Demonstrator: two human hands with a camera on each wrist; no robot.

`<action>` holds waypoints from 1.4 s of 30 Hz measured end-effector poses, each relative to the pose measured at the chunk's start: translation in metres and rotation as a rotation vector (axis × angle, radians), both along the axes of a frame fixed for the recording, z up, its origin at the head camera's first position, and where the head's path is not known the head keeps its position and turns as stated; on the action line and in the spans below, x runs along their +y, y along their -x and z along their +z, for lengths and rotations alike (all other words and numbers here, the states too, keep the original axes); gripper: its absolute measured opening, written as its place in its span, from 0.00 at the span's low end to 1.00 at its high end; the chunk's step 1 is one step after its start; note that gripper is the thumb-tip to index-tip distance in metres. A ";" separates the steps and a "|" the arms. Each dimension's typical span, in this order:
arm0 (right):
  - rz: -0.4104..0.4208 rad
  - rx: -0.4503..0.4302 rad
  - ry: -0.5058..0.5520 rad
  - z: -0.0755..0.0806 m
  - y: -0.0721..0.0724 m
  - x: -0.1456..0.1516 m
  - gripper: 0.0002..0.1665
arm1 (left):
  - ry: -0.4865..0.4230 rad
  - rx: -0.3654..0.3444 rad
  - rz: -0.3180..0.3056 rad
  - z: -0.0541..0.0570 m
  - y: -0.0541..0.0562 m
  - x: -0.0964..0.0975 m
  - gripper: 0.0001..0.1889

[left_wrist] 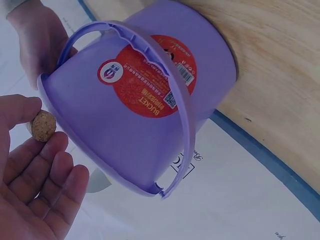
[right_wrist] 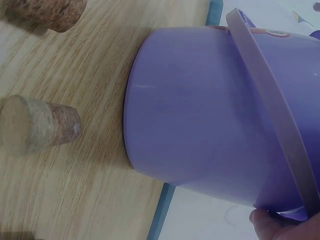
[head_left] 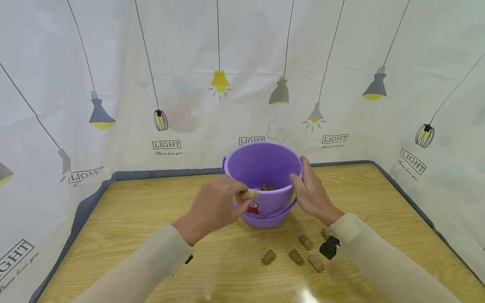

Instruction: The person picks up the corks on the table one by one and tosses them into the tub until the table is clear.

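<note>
A purple bucket (head_left: 270, 203) stands on the wooden table, its handle folded down against the front. My left hand (head_left: 216, 201) pinches a cork (left_wrist: 44, 126) between thumb and fingertips, just over the bucket's near rim. My right hand (head_left: 313, 191) grips the rim on the right side, thumb at the inner edge. A few corks (head_left: 266, 187) show inside, partly hidden by the near wall. In the left wrist view, a red label (left_wrist: 150, 80) is on the bucket's side.
Several loose corks (head_left: 295, 256) lie on the wooden table (head_left: 158, 268) in front of the bucket, near the right forearm. One cork (right_wrist: 40, 125) shows close up in the right wrist view. Behind the table hangs a pale cloth (head_left: 194, 43) printed with lamps.
</note>
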State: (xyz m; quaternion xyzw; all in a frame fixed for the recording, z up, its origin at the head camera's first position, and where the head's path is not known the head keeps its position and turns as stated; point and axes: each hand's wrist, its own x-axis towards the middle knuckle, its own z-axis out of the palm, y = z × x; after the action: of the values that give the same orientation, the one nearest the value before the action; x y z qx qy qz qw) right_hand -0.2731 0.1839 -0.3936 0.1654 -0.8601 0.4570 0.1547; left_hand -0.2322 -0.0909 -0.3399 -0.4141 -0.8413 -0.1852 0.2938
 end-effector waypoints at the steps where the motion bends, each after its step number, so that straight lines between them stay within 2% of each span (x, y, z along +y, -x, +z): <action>1: 0.001 0.002 0.000 0.000 0.000 0.000 0.37 | 0.000 0.008 0.008 0.001 0.001 0.001 0.06; 17: -0.008 -0.008 -0.008 0.000 0.000 0.000 0.38 | 0.034 0.010 0.079 0.018 0.016 0.015 0.05; 27: -0.019 -0.017 -0.021 -0.002 0.001 0.000 0.39 | 0.099 -0.076 0.139 0.025 0.025 0.026 0.07; 35: -0.026 -0.038 -0.029 -0.002 0.000 -0.001 0.40 | 0.164 -0.121 0.176 0.024 0.034 0.033 0.09; 42: -0.028 -0.036 -0.027 -0.002 0.001 0.000 0.40 | 0.178 -0.204 0.201 0.026 0.040 0.036 0.09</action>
State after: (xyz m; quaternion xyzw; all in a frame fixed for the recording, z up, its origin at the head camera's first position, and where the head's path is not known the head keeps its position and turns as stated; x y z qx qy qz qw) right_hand -0.2737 0.1837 -0.3961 0.1473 -0.8712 0.4460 0.1430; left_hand -0.2727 -0.0553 -0.3139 -0.3310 -0.9172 -0.1209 0.1860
